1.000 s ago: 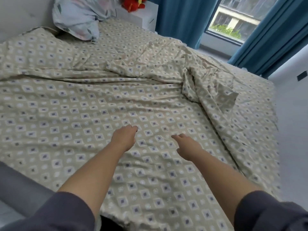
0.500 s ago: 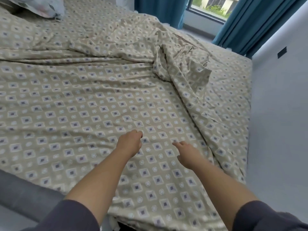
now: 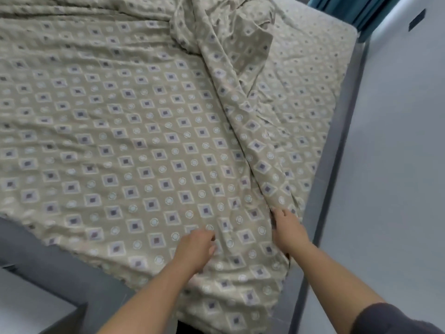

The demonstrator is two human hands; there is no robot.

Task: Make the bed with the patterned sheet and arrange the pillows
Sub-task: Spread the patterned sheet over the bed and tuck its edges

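Head cam, looking down at the near corner of the bed. Beige cotton sheet printed with dark squares in pale diamonds and small white rings covers most of the mattress. It's mostly flat on the left and centre, with light creases. One long raised fold runs from a bunched heap at top centre down to the near right corner and ends at my right grip. Right of that fold a paler layer in the same pattern lies flat out to the mattress edge.

Left grip: on the sheet near the bottom corner, fingers curled down into the fabric, thumb against them, cloth puckered around it. Reads as pinching the sheet.

Right grip: just right of the left one, not touching it, back of hand up. Fingertips sit at the base of the long fold, in contact with it. The tips are sunk in the cloth, so I can't tell whether it's pinching or just pressing.

Grey upholstered bed frame borders the mattress on the right and along the near-left edge. Pale grey floor lies right of the frame. Strip of teal curtain at top right, small dark wall plate near it. Dark grey sleeve on my right arm at bottom right; both forearms are bare.
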